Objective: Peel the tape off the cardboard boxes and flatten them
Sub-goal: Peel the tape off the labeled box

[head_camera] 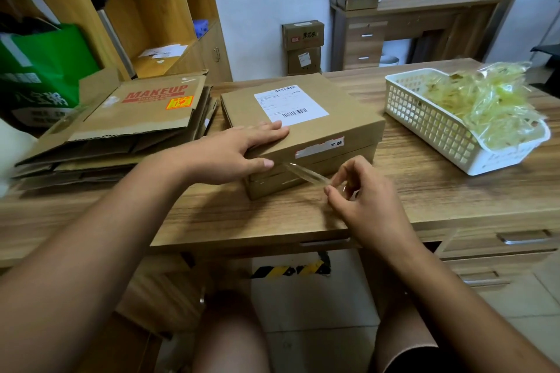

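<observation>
Hands work on a flat brown cardboard box (pixel 306 136) set on a wood-grain desk (pixel 212 218). The left hand (pixel 239 151) lies on the box's near left corner, fingers straight on the lid and thumb against the front face. The right hand (pixel 360 200), just in front of the box, pinches a clear strip of tape (pixel 306 174) between thumb and fingertips. The strip runs taut from that pinch up to the box's front edge beside the left thumb. A white shipping label (pixel 291 104) sits just beyond the left fingertips. Left of the left hand lies a stack of flattened cardboard sheets (pixel 121 127). Well to the right of the right hand stands a white plastic lattice basket (pixel 439 130) heaped with crumpled yellowish tape (pixel 485 100).
</observation>
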The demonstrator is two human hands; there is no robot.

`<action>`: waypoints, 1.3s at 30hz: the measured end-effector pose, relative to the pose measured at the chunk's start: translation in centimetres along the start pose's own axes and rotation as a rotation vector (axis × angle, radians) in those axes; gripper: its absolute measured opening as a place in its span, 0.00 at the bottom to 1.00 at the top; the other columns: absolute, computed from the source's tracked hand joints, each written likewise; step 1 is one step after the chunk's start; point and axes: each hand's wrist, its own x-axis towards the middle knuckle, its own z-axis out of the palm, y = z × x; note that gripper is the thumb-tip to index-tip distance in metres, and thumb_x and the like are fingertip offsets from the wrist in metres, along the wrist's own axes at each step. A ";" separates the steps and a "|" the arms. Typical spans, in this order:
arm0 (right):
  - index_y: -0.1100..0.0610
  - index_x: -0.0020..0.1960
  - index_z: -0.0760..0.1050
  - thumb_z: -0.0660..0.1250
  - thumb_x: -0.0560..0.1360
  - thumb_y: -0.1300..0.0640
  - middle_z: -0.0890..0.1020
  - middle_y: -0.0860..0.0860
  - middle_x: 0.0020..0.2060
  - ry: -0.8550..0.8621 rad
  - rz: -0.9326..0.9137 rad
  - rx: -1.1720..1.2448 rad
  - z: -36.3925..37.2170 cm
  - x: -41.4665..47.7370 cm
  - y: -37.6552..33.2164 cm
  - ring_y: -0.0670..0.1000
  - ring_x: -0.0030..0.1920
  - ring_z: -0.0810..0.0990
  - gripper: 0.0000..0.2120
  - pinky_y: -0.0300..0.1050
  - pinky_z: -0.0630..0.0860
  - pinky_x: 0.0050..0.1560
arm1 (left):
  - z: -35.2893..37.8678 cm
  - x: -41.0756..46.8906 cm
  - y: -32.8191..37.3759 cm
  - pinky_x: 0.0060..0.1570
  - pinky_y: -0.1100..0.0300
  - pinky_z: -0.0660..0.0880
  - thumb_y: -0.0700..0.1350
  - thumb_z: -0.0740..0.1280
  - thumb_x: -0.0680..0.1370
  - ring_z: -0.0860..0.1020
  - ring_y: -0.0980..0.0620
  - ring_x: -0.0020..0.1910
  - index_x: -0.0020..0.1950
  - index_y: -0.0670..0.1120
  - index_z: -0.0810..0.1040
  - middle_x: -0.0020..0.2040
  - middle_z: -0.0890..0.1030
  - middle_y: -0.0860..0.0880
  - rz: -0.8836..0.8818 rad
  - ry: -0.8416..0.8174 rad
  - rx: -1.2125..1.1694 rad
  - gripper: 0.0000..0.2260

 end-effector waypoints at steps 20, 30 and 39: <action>0.48 0.46 0.69 0.74 0.72 0.52 0.75 0.46 0.42 0.058 -0.183 0.116 0.4 -4.2 -2.2 0.46 0.46 0.74 0.13 0.38 0.71 0.46 | 2.0 0.6 1.3 0.66 0.61 0.62 0.59 0.67 0.79 0.64 0.56 0.73 0.78 0.61 0.59 0.78 0.62 0.58 -0.019 0.198 -0.034 0.30; 0.46 0.44 0.68 0.75 0.75 0.61 0.75 0.46 0.40 0.232 -0.078 0.310 -1.1 -1.4 0.5 0.51 0.44 0.77 0.17 0.46 0.76 0.48 | 1.6 0.3 0.2 0.71 0.67 0.52 0.54 0.73 0.75 0.53 0.68 0.76 0.79 0.64 0.58 0.78 0.55 0.68 0.050 0.153 -0.011 0.37; 0.55 0.43 0.69 0.71 0.72 0.61 0.73 0.50 0.39 0.084 -0.307 0.258 1.3 -5.9 -2.1 0.52 0.41 0.74 0.10 0.46 0.72 0.41 | 3.0 2.2 1.0 0.74 0.59 0.58 0.61 0.72 0.72 0.60 0.62 0.76 0.78 0.62 0.63 0.78 0.62 0.64 0.089 0.347 0.095 0.36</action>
